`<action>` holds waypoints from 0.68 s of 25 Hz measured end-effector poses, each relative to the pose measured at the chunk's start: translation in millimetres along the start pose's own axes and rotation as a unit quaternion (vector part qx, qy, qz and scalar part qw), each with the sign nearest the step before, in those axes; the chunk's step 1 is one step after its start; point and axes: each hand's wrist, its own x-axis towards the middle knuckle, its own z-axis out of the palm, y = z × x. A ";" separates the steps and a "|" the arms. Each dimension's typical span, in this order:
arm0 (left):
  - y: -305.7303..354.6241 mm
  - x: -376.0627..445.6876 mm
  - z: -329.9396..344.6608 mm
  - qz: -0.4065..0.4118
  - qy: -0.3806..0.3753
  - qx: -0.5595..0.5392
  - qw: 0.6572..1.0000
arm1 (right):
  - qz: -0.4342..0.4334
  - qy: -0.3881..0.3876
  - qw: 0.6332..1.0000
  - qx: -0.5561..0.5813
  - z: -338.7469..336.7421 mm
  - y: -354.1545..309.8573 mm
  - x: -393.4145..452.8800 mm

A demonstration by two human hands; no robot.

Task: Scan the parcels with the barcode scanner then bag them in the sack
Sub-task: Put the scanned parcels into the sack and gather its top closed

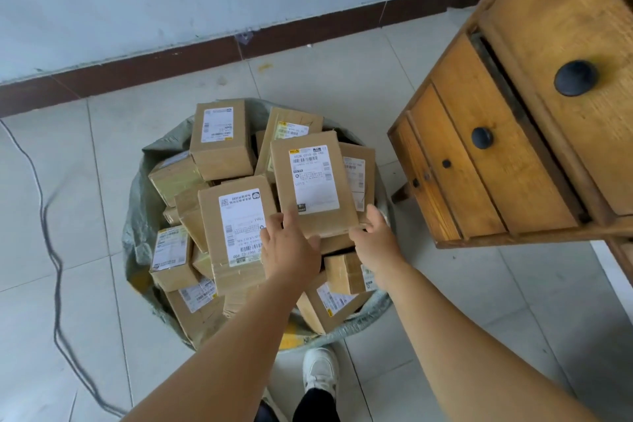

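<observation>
Fingers [278, 220] of the left hand [291, 247] are spread flat against the near left corner of the top parcel [313, 181]; the fingers of the right hand [375, 236] curl round its near right corner, thumb on the near edge; both hands touch the box, but whether they clamp it or merely steady it I cannot tell, and neither hand is clenched. That parcel lies label up on the heap, its long axis running away from the person and tipped slightly to the right; it sits straight ahead of both hands, between them, so neither hand is clearly nearer, though the right has the surer wrap on its corner.

It rests on other parcels in the open sack [137, 202], which stands on the tiled floor [68, 154] and is heaped above its rim; just to its left lies a second large parcel [236, 226], label up, touching the left hand's wrist side. A wooden drawer chest [513, 134] stands near the sack on the right; a dark cable [51, 250] trails over the floor well to the left; a white shoe [320, 373] shows at the sack's near edge. No barcode scanner is in view.

By my judgement the parcel is being settled onto the pile, so the bagging step is in hand; the sack looks nearly full, and a box set this high could slide off toward the chest.
</observation>
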 end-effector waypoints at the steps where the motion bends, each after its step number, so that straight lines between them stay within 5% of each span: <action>1: -0.3 -9.1 1.5 -0.006 0.016 -0.047 0.999 | 0.007 0.017 1.000 0.008 -4.0 5.5 -5.6; 5: -16.9 -62.8 33.3 -0.074 0.078 -0.230 0.967 | 0.090 0.075 0.992 0.038 -17.1 40.4 -34.1; 9: -55.2 -96.3 77.6 -0.251 0.083 -0.318 0.911 | 0.143 0.104 0.984 0.038 -24.5 76.5 -36.2; 17: -146.2 -44.8 219.9 -0.463 -0.026 -0.418 0.781 | 0.111 0.065 0.991 -0.043 -35.4 135.8 50.9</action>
